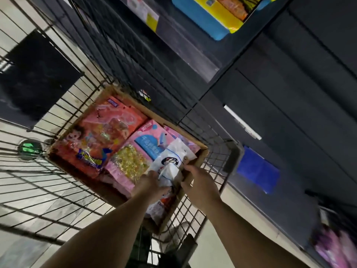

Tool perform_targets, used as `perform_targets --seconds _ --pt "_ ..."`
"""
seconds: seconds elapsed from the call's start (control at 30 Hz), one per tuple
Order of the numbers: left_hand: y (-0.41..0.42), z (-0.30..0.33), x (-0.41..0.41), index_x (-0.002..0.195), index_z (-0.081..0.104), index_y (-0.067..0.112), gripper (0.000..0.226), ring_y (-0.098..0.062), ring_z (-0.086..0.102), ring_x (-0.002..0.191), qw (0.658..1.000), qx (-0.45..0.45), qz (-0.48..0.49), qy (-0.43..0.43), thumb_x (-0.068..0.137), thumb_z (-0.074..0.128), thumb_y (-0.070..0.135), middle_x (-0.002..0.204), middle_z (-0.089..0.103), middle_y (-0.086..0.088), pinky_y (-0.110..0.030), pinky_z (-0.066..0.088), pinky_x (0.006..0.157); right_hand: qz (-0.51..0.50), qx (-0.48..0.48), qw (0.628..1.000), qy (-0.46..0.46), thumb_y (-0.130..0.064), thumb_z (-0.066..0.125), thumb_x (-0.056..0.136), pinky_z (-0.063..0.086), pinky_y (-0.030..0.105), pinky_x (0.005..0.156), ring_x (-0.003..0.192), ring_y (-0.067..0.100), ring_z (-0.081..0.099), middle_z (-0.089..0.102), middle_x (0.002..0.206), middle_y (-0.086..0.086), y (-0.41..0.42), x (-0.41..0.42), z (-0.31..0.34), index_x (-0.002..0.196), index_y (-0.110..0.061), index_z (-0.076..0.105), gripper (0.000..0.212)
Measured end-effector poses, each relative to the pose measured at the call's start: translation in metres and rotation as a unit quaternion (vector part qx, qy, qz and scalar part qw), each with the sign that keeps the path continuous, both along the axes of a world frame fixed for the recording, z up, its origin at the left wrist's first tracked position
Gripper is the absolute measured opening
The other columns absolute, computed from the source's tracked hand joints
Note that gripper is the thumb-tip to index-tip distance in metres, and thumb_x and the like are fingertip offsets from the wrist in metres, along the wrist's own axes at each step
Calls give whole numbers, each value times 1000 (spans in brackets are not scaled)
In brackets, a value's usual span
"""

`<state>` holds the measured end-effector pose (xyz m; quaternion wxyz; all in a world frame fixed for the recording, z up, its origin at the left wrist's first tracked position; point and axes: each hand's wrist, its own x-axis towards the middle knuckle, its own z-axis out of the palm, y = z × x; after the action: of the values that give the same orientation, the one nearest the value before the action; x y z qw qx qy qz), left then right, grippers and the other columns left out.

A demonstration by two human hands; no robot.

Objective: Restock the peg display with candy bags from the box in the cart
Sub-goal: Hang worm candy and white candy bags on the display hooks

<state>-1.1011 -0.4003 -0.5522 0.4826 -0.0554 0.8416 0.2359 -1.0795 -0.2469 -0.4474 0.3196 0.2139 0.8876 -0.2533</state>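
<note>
Both hands are down in the cardboard box point(201, 159), which sits in the wire cart point(58, 190) around the middle of the frame. The left hand point(152, 184) has its fingers curled round the lower part of a white candy bag point(170, 163), and the right hand point(199, 180) is just beside it at the bag's right edge, fingers bent in toward the bag. Looks like it's pinching that edge, but it's blurry there so I honestly can't tell if it has a real hold. The white bag lies tilted over the other bags at the lower right end of the box, right up against the box's near wall. To its left is a pink bag point(143, 140) with a blue label and a clear window showing yellow candy, and further left a big orange-red bag point(96, 140) with a cartoon kid on it, both lying flat in the box. Upper part of the frame has dark shelving point(260, 84) with a blue and yellow package point(208, 18) at the top. Something pinkish and blurred point(332, 248) sits at the lower right corner; can't make out what.
</note>
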Motion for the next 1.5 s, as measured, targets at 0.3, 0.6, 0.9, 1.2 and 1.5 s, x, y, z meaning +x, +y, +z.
perform_targets --seconds 0.3,0.6,0.9,1.2,1.5 --pt "8 -5 17 139 47 19 57 -18 62 93 999 10 31 -20 89 72 25 122 63 -9 -23 51 63 -38 -14 999 -27 -27 60 95 42 27 95 123 20 51 55 134 -1 -5 12 6 138 -28 52 43" --pt "-39 34 -38 102 62 17 14 -18 70 75 980 146 126 -41 94 67 27 90 69 -5 -36 60 63 -137 -74 988 1 -33 64 93 43 22 79 110 15 59 59 134 -5 -21 14 -2 143 -28 44 54" --pt "-51 60 -51 107 67 14 24 -24 75 90 966 212 118 -88 85 76 20 97 77 -8 -47 62 78 -427 -264 864 48 -26 73 88 56 25 61 85 19 72 70 107 2 -29 -5 -13 104 -25 60 21" --pt "-70 27 -46 100 67 12 49 -34 71 98 959 114 254 -53 71 79 49 103 72 -17 -57 57 89 -460 -118 880 28 -19 57 91 57 40 81 92 29 64 66 107 9 -21 16 -33 114 -13 61 24" --pt "-33 99 -69 123 65 11 40 -24 65 102 960 153 236 -5 95 63 40 118 69 -7 -21 50 68 -486 -186 850 84 -36 62 93 54 30 73 80 18 63 66 93 6 -2 11 21 97 -18 60 19"
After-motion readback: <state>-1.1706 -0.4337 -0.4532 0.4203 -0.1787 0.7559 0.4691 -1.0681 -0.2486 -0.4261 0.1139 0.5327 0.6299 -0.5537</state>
